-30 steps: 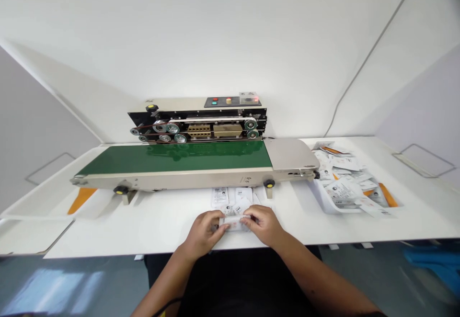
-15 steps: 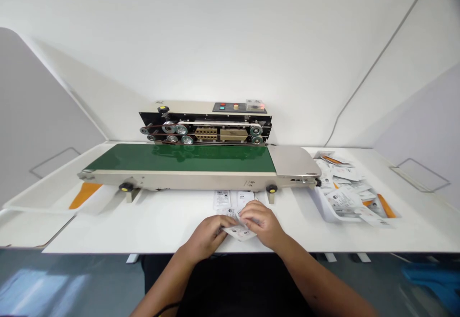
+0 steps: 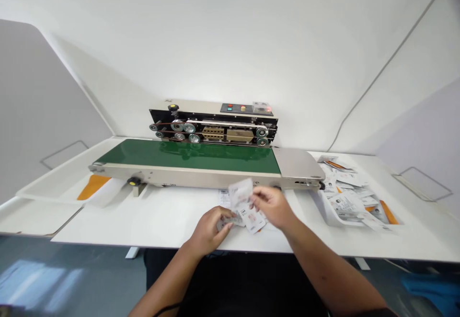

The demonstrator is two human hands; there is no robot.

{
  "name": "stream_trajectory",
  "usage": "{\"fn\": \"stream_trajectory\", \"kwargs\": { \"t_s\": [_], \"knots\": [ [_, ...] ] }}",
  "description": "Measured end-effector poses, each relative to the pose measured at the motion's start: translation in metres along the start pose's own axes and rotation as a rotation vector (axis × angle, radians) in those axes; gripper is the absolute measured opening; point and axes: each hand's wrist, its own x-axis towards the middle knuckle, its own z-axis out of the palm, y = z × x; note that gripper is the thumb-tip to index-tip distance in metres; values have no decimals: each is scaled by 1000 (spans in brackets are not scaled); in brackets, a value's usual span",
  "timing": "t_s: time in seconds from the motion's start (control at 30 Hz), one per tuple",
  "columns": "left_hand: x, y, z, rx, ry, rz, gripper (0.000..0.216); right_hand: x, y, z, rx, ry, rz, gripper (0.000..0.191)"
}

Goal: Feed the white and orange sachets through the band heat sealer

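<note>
My right hand [image 3: 271, 205] pinches the edge of a small white printed packet [image 3: 240, 191], lifted and slightly blurred in front of the conveyor's near side. My left hand [image 3: 211, 229] is closed with thumb and fingers on another printed packet [image 3: 234, 220] low over the table. Between the hands, a further white packet [image 3: 253, 218] lies tilted, with a bit of orange at its lower edge. Behind the raised packet, part of a printed packet [image 3: 224, 197] shows on the table by the conveyor.
A band sealing machine [image 3: 215, 120] with a green conveyor belt [image 3: 194, 156] stands along the back. On the right, a white bin [image 3: 332, 216] is heaped with packets. A translucent tray [image 3: 46, 195] at the left has an orange piece [image 3: 92, 186] in it.
My right hand has drawn away from my left, up and to the right, with a packet. The packets between the hands have spread apart. The camera view has shifted slightly.
</note>
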Motion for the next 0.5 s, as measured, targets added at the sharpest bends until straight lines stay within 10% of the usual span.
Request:
{"fn": "stream_trajectory", "kwargs": {
  "t_s": [0.17,0.5],
  "knots": [
    [6,4,0,91,-126,32,18,34,-15,-61,54,279,156,33],
    [5,3,5,238,-169,171,16,88,0,-136,102,397,397,20]
  ]
}}
